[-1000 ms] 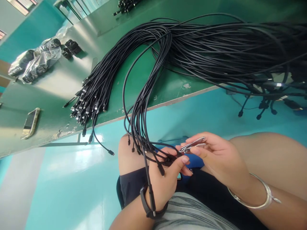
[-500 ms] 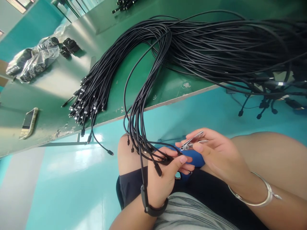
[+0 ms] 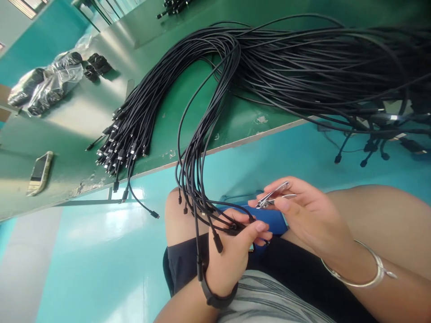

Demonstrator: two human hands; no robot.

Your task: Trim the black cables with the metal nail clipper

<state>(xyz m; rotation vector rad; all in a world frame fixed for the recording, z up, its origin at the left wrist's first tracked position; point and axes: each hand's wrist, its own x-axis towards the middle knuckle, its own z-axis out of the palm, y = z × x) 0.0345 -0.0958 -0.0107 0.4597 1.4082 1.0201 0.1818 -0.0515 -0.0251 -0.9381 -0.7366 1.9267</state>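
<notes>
My left hand [image 3: 232,251] is closed on the ends of several black cables [image 3: 198,166], with thumb and fingers pinching them above my lap. One plug [image 3: 218,242] hangs over the back of this hand and another dangles by the wristband. These cables run up to the green table [image 3: 188,105]. Just to the right, my right hand [image 3: 303,211] holds a silver nail clipper [image 3: 272,195] between thumb and fingers, its lever raised. The clipper's jaws are close to the left fingertips but apart from the cable there.
A thick bundle of black cables [image 3: 303,67] lies across the table, its connectors [image 3: 121,148] fanned out near the front edge. More cable ends [image 3: 373,146] hang off at the right. A phone [image 3: 40,173] and plastic-wrapped black bundles [image 3: 55,87] lie at the left.
My right hand with the nail clipper has drawn slightly up and right, away from the left fingertips. The cables hanging over my left hand have shifted a little.
</notes>
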